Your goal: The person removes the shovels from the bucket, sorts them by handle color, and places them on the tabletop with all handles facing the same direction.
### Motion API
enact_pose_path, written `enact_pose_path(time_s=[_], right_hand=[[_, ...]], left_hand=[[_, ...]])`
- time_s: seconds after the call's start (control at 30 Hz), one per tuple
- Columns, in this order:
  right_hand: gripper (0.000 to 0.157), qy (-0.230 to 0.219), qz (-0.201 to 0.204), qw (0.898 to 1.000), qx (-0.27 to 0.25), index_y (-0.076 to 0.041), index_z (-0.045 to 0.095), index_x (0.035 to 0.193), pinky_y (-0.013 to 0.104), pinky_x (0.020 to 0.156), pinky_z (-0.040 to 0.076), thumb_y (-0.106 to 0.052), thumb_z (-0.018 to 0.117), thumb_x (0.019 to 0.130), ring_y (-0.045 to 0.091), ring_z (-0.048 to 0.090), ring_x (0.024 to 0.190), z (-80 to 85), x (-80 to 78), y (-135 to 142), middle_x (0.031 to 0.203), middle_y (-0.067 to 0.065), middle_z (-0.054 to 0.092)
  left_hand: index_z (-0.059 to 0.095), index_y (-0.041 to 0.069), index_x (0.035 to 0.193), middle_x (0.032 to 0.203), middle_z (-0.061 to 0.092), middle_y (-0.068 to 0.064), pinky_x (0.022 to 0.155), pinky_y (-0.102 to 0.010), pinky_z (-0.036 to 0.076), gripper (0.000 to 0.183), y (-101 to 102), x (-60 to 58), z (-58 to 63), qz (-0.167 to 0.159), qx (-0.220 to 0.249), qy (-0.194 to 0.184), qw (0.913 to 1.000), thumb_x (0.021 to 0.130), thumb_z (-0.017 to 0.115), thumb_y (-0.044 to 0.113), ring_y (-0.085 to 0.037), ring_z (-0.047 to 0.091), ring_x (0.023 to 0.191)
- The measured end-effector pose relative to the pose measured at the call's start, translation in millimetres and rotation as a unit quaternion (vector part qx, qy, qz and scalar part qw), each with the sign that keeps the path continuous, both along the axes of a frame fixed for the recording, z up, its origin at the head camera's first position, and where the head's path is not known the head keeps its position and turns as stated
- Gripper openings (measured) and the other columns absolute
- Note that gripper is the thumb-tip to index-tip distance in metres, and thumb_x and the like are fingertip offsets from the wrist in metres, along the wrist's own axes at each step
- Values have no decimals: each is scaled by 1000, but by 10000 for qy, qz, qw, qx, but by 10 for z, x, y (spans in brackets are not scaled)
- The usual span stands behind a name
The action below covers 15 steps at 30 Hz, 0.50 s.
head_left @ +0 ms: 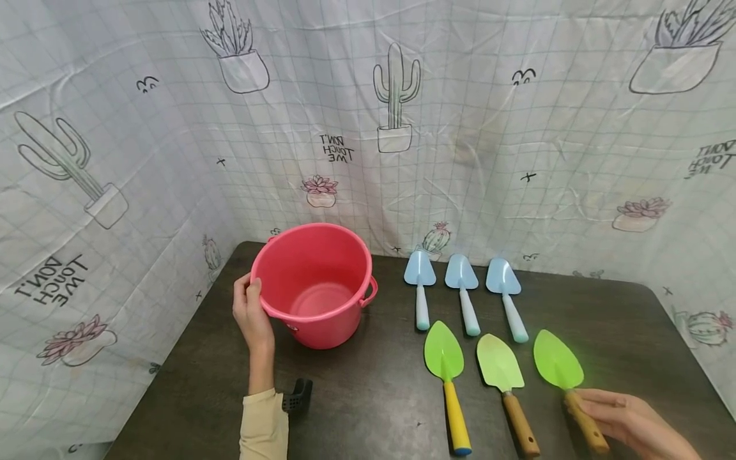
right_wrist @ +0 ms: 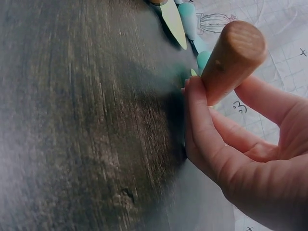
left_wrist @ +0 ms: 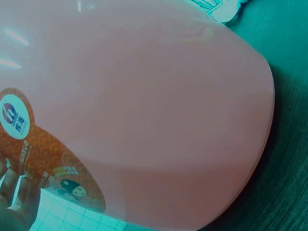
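A pink bucket stands at the left of the dark table, its mouth tipped towards the head camera. My left hand grips its left rim, thumb over the edge. In the left wrist view the bucket's side with an orange label fills most of the picture. At the right, my right hand pinches the wooden handle of a green garden trowel. The right wrist view shows that handle's round end between thumb and fingers.
A trowel with a yellow handle and one with a wooden handle lie left of my right hand. Behind them is a row of three light-blue trowels. A cactus-print cloth hangs around the table.
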State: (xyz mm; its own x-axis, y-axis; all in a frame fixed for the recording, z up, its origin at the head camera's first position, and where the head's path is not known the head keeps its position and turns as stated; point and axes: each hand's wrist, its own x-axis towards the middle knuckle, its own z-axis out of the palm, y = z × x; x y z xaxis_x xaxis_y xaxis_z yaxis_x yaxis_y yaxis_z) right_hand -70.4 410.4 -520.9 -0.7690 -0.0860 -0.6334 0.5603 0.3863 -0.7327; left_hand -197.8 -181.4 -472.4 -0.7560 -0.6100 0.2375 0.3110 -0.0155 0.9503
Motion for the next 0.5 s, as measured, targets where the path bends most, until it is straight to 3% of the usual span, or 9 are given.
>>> enact_pose_path(time_s=[0.1,0.3,0.5], right_hand=[[66,-75,85,9999,69,26,42,139,54,96,53,-32,53,109,44,62,119,-1,9,-17,137,42,51],[67,-416,35,9991,51,24,43,139,57,95,52,-35,52,109,45,65,113,3,55,-42,130,39,57],[65,-275,-36,9996,30,24,46,138,53,94,54,-34,54,108,43,67,112,19,63,-58,129,37,60]], left_hand=[[66,1,124,115,65,-15,78,-30,50,36,-7,9,-7,13,-29,-59,10000,103,51,26,-28,61,95],[66,-1,125,115,65,-17,76,-28,50,36,-8,38,-27,-7,4,-94,10000,103,51,24,-28,60,93],[66,-1,124,115,65,-17,75,-28,50,35,-3,30,-21,-33,12,-31,10000,104,52,24,-27,61,92]])
